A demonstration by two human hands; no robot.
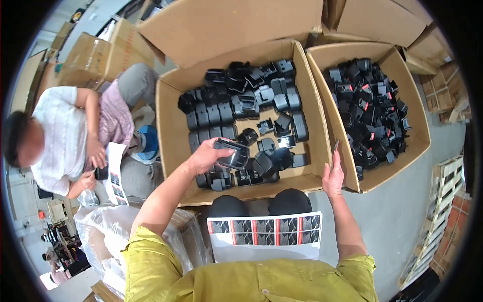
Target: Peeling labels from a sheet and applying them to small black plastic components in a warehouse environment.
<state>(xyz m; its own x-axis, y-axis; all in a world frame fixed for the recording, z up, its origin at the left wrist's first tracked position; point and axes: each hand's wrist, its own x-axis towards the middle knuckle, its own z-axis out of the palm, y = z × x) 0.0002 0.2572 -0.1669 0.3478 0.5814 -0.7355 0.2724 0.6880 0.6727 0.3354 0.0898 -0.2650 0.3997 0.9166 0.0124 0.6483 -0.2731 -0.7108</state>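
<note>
My left hand (205, 157) is closed around a glossy black plastic housing (232, 154), thumb on its face, above the near part of a big open carton (241, 197). Black plastic housings (214, 115) fill much of that carton, some in rows, others loose. By the carton's right wall, my right hand (333, 176) is seen edge-on. A thin dark piece (336, 145) shows at its fingertips; its kind is too small to tell. On my lap lies a white sheet (264, 251) with rows of red and black labels (264, 231).
A second open carton (385, 176) to the right holds a heap of black parts (370, 110), some with red marks. At left sits a co-worker (60, 131) with a similar label sheet (114, 176). Clear plastic wrap (103, 231) covers something beside me. Wooden pallets (435, 216) stand at right.
</note>
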